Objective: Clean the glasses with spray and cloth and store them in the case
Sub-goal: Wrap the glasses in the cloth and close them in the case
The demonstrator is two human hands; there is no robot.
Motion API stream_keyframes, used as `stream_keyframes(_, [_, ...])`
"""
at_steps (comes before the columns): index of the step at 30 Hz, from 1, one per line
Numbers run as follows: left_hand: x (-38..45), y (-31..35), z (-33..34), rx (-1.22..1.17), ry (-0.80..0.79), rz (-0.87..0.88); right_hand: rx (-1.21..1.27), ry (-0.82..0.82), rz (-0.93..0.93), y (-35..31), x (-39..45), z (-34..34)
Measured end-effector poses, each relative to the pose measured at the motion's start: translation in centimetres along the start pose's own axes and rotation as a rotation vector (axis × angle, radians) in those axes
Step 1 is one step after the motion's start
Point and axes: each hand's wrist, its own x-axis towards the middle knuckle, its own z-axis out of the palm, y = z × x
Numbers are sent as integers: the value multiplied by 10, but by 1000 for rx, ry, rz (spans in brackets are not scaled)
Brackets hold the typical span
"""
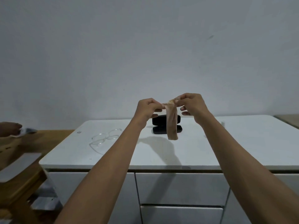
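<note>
Both my hands are raised above the white cabinet top (226, 147), pinching the upper edge of a beige cloth (172, 125) that hangs down folded between them. My left hand (148, 109) grips its left corner, my right hand (192, 105) its right corner. Behind the cloth a black glasses case (160, 126) lies open on the top, partly hidden by the cloth. Two pairs of clear-framed glasses (105, 137) lie on the left part of the top, apart from my hands. No spray bottle is in sight.
A wooden table (40, 139) adjoins the cabinet on the left, where another person's hand (11, 129) holds something pale. A wooden chair with a grey pad (19, 165) stands at lower left. Drawer fronts (181, 188) face me below the top.
</note>
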Motion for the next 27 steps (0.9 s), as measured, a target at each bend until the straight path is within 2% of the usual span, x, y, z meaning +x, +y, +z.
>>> stream_keyframes(7, [2,1,-2,6,-9,26,-48,14,1,6,1,-2])
stream_keyframes(12, [4,-4,-7,190,-96,92,-83,95,-51,8,2,-2])
stream_keyframes(17, [8,-8,-10,301,-79,114,-106,125,-74,7,2,-2])
stream_keyframes(22, [3,-3,-9,170,-119,114,-77,165,-68,9,4,-2])
stream_keyframes(27, [4,-8,-13,234,-166,112,-75,175,-67,9,3,-1])
